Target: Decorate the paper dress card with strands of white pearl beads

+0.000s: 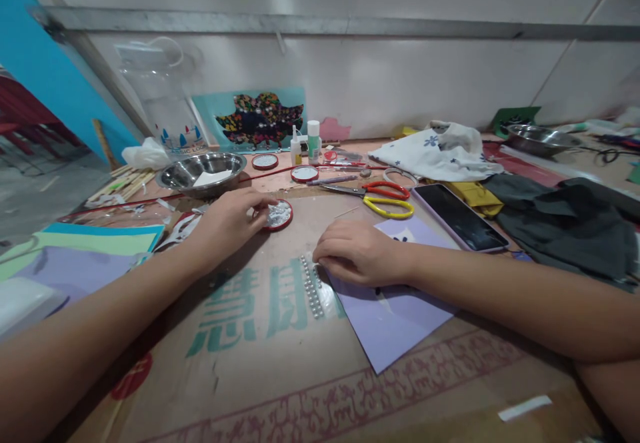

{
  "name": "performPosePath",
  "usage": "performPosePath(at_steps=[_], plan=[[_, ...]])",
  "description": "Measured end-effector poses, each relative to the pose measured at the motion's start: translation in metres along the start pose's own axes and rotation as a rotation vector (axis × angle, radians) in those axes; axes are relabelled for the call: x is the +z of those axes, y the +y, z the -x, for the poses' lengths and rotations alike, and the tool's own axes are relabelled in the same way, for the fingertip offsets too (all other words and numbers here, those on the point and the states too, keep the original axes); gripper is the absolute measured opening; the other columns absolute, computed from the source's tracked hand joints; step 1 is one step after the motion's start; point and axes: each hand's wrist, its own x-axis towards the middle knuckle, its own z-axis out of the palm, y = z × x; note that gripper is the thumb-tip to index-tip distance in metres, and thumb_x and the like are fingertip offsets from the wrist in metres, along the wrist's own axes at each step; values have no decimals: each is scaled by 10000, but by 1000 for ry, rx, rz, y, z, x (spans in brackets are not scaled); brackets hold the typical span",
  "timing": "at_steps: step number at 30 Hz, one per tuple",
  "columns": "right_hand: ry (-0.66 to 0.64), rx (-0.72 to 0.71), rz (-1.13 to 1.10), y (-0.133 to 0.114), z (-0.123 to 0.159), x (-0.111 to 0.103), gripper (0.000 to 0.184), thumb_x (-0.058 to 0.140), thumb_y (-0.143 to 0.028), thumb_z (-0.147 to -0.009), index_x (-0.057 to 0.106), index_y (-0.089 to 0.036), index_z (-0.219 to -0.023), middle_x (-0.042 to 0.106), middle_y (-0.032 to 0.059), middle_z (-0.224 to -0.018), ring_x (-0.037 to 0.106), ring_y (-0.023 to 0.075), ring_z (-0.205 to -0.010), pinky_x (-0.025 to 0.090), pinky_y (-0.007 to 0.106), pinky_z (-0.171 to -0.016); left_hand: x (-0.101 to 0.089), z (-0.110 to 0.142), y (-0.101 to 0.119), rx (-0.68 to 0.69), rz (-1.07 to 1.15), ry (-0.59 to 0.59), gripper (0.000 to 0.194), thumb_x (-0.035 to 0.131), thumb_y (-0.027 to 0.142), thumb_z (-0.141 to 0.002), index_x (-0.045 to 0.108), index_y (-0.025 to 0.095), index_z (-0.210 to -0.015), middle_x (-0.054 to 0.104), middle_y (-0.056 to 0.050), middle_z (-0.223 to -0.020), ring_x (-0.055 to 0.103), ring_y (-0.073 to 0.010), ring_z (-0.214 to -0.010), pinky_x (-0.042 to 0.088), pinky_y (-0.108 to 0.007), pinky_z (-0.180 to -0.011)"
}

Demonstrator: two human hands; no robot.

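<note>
My left hand (233, 223) is bent over the left edge of a shallow round red-rimmed lid (284, 215) filled with small white bits. Its thumb and fingers close at the rim. On the right, my right hand (357, 253) rests palm down with curled fingers; whatever the tips pinch is hidden. Those fingertips meet the upper edge of a clear sheet with rows of silvery half-pearl stickers (313, 290). Under the right hand and wrist lies a sheet of purple paper (385, 336), with a white shape and dark marks on it partly covered.
Red- and yellow-handled scissors (387, 206) and a phone (457, 216) lie beyond the right hand. Behind are a metal bowl (173, 178), glue bottles (313, 143), a water bottle (165, 96) and patterned cloth (435, 153). Coloured paper (75, 263) lies left. Cardboard (240, 376) covers the table.
</note>
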Motion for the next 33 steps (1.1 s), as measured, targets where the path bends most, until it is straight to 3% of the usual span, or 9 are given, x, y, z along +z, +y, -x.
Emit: performPosePath(at_steps=[3, 8, 14, 19, 23, 29, 33], plan=[[2, -2, -4, 0, 0, 0, 205, 464, -181, -966, 664, -145, -940, 725, 79, -841, 620, 176, -771, 484, 305, -731, 0, 1, -1, 23, 12, 10, 357, 457, 339, -942, 747, 175, -1071, 743, -103, -1084, 681, -261, -983, 524, -396, -937], [-2, -2, -8, 0, 0, -1, 202, 470, -178, -962, 668, -147, -942, 726, 76, -839, 623, 178, -770, 488, 304, -731, -4, 4, 1, -113, 35, -26, 315, 483, 301, -941, 755, 236, -1085, 774, -64, -1064, 696, -269, -979, 529, -410, -935], [48, -12, -14, 0, 0, -1, 190, 496, -163, -950, 681, -128, -934, 723, 78, -825, 628, 173, -753, 482, 298, -721, -9, 5, 16, -31, 185, 71, 286, 543, 347, -925, 762, 198, -1032, 755, -79, -1077, 675, -239, -994, 533, -389, -939], [177, 93, -76, -1, -1, -3, 176, 521, -234, -973, 675, -154, -945, 723, 58, -814, 641, 160, -749, 490, 290, -716, -16, 13, 51, -111, 429, -19, 227, 601, 360, -873, 759, 211, -938, 761, -61, -1020, 686, -233, -968, 540, -374, -917], [276, 208, -176, -4, -1, -3, 119, 579, -250, -963, 662, -167, -947, 736, 35, -835, 654, 134, -743, 503, 259, -713, -14, 24, 74, -155, 602, -123, 295, 602, 381, -883, 699, 227, -1115, 731, -39, -926, 677, -211, -877, 561, -332, -751], [272, 227, -251, -6, 0, 0, 50, 645, -204, -933, 676, -170, -954, 753, 28, -878, 675, 126, -772, 520, 247, -740, 2, 32, 77, -179, 855, -183, 313, 608, 374, -918, 635, 236, -1197, 710, -30, -927, 673, -178, -850, 554, -317, -768], [255, 227, -252, -6, 1, -2, 74, 620, -187, -943, 687, -173, -972, 760, 36, -904, 687, 132, -805, 533, 257, -760, 5, 31, 77, -205, 898, -204, 255, 619, 385, -907, 669, 231, -1104, 731, -39, -979, 685, -191, -887, 563, -328, -806]])
